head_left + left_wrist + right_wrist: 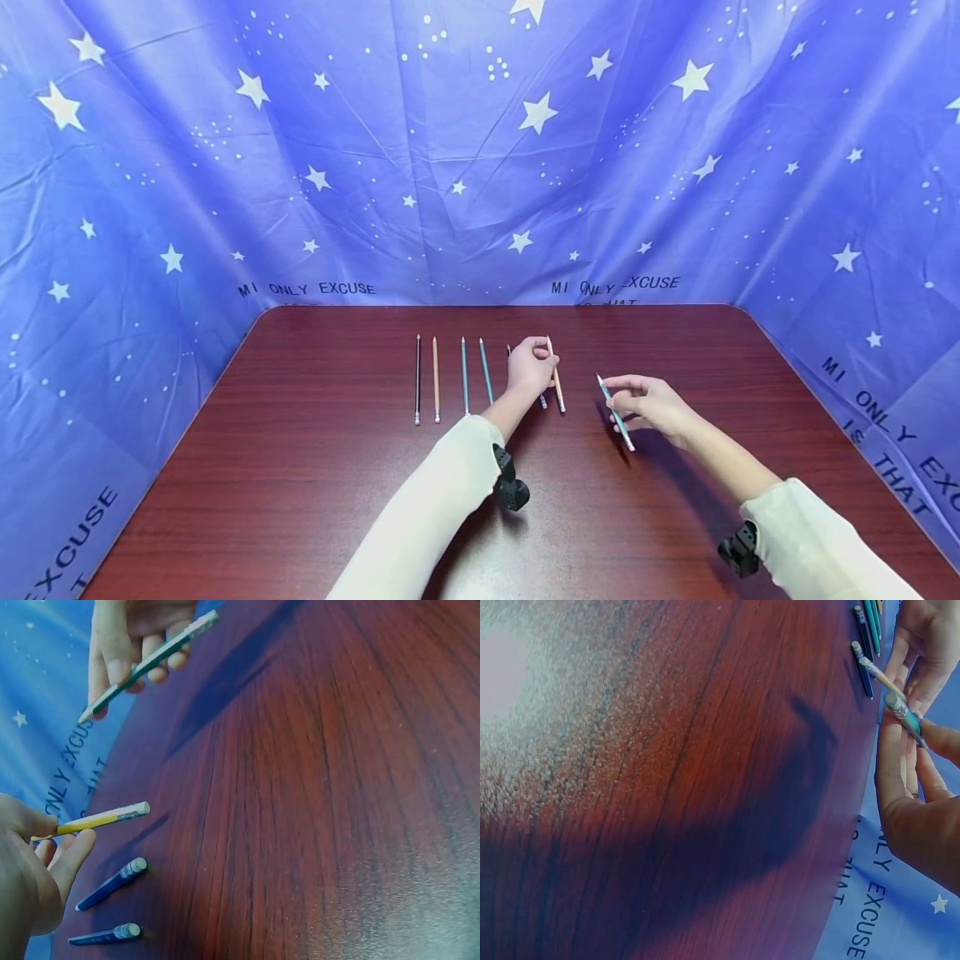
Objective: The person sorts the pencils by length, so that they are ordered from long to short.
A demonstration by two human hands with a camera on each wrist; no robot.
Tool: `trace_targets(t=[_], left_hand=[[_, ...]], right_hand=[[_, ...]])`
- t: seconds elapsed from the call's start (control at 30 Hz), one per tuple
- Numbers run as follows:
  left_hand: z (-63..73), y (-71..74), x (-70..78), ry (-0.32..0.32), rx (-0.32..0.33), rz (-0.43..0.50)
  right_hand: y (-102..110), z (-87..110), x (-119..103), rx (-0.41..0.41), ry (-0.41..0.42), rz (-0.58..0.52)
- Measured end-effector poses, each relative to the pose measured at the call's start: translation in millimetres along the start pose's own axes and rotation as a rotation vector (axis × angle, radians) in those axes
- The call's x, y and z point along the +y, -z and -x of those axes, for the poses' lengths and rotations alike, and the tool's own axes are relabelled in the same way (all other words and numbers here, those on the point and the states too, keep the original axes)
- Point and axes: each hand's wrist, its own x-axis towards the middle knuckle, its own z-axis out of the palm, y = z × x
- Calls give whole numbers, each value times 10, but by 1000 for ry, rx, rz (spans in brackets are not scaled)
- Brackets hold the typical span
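Note:
My left hand [531, 367] pinches a yellow pencil [557, 390] between thumb and fingers, its white eraser end toward me. In the left wrist view this pencil is raised off the table, casting a shadow. To the right, my right hand [654, 408] holds a green pencil [617, 418] tilted above the table, tip pointing away. Left of my hands, a black pencil [417, 379], an orange-yellow pencil [437, 379] and two teal pencils [464, 375] lie spaced in a row. Two dark blue pencils [112, 883] lie beside my left hand, which partly covers them in the head view.
The dark red wood-grain table [300, 500] reaches back to a blue star-printed curtain [420, 167] hung behind it and at both sides. Each sleeve cuff carries a small black camera [512, 481]. Arm shadows fall across the tabletop.

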Motion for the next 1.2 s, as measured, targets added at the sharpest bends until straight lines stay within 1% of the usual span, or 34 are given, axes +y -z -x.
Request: trace_targets(t=[0.13,0.37,0.53,0.73,0.9,1.2], left_hand=[[-41,-45,-14,-18,6,-45],[-70,-134,18,-49,16,-136],[-95,-165,30,-29,26,-174],[-119,-176,-10,14,26,-156],[-130,-187,-53,41,11,-133],[-189,-173,-84,40,-4,-125]], right_hand=[[7,9,3,5,-2,-2],[9,7,8,8,-7,2],[6,3,1,14,-9,7],[23,5,15,21,-15,-1],[17,-13,34,22,-12,1],[-26,-20,28,18,-6,-8]])
